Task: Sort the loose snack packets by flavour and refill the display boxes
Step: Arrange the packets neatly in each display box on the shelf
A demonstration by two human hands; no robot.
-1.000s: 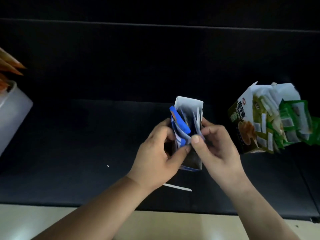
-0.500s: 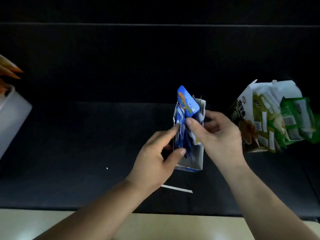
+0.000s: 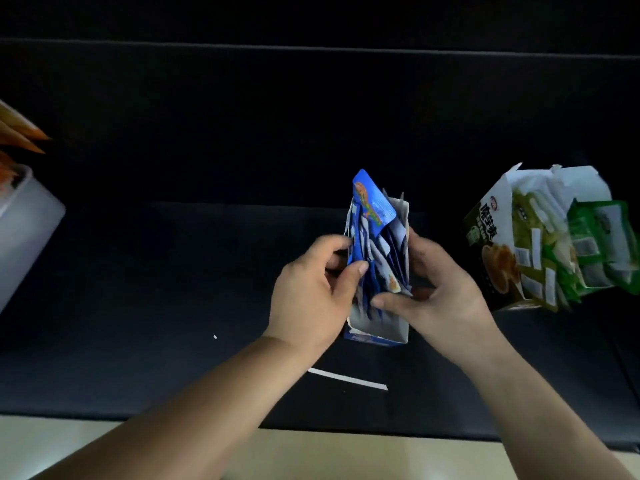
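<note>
Both the left hand (image 3: pixel 311 292) and right hand (image 3: pixel 440 292) grasp the blue box (image 3: pixel 377 327) of blue packets (image 3: pixel 372 206). Right of it, the green box (image 3: pixel 491 237) bears Chinese lettering, unreadable.

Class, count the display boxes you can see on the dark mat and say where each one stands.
2. The blue box stands mid-mat between the left hand and right hand; the green box tilts at the right. Others may lie out of frame.

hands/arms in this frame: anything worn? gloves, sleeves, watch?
Nothing worn that shows. The left hand and right hand are bare, no gloves, no rings visible. Both forearms are bare down to the frame's bottom edge: no sleeves, watch or bands in view.
</note>
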